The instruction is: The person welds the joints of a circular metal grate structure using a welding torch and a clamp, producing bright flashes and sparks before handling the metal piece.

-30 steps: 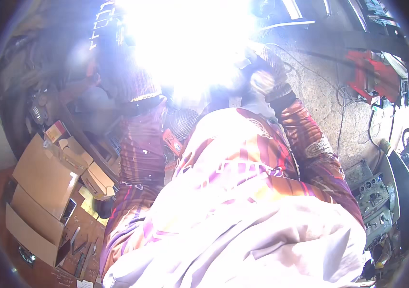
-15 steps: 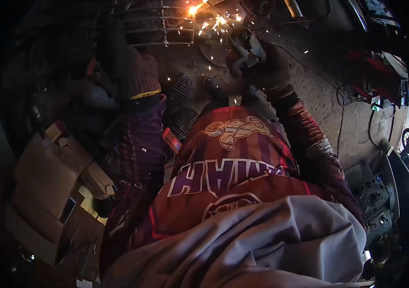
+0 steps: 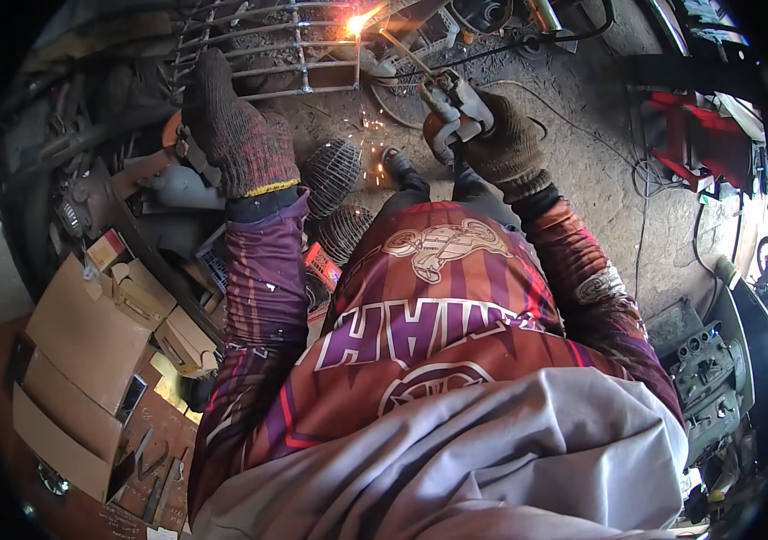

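My left hand [image 3: 238,135], in a dark knitted glove with a yellow cuff edge, is closed at the near left corner of a metal grate [image 3: 305,65] made of thin crossed bars. Its fingertips are partly hidden. My right hand [image 3: 503,135], in a brown knitted glove, grips a welding electrode holder [image 3: 458,106]. From the holder's jaws a thin welding rod [image 3: 406,52] slants up and left toward the grate's right side. A bright orange-white glow [image 3: 357,25] burns at the grate's right edge, close to the rod's tip. Sparks drop below it.
Two round wire mesh guards [image 3: 330,175] lie on the floor between my left arm and my feet. Opened cardboard boxes [image 3: 87,337] stand at the left. Cables [image 3: 573,121] cross the concrete floor at the right. A greasy metal engine part [image 3: 704,369] sits at the lower right.
The picture has gone from dark to brighter. The wide spray of sparks has thinned and now falls lower, toward my feet. Both hands stay nearly in place.
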A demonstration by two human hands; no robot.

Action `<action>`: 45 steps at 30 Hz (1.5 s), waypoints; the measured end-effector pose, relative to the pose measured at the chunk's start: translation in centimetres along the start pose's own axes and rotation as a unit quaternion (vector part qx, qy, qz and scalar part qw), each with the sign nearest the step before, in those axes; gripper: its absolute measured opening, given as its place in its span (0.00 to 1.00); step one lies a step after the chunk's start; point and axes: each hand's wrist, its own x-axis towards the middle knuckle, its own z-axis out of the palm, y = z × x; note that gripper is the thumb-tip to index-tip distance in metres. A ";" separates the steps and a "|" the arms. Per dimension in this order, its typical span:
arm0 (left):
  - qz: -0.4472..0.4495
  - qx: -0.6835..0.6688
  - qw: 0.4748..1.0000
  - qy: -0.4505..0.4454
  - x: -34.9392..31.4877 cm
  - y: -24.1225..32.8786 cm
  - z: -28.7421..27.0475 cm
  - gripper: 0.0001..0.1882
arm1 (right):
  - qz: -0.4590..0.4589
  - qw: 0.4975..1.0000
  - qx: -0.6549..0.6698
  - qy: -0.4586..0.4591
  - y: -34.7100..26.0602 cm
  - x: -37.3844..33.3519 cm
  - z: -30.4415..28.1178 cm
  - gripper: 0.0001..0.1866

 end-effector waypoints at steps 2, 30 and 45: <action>-0.001 -0.004 1.000 -0.016 0.4 -0.5 -0.3 0.18 | -0.015 1.000 0.009 -0.003 0.6 0.0 0.2 0.30; -0.173 -0.162 0.964 -0.123 -0.2 -3.3 -4.5 0.16 | -0.023 0.999 0.015 -0.027 0.9 -0.8 -0.7 0.32; -0.237 -0.173 0.949 -0.119 -0.4 -2.2 -3.8 0.17 | -0.002 1.000 0.018 -0.022 0.0 0.1 -0.5 0.30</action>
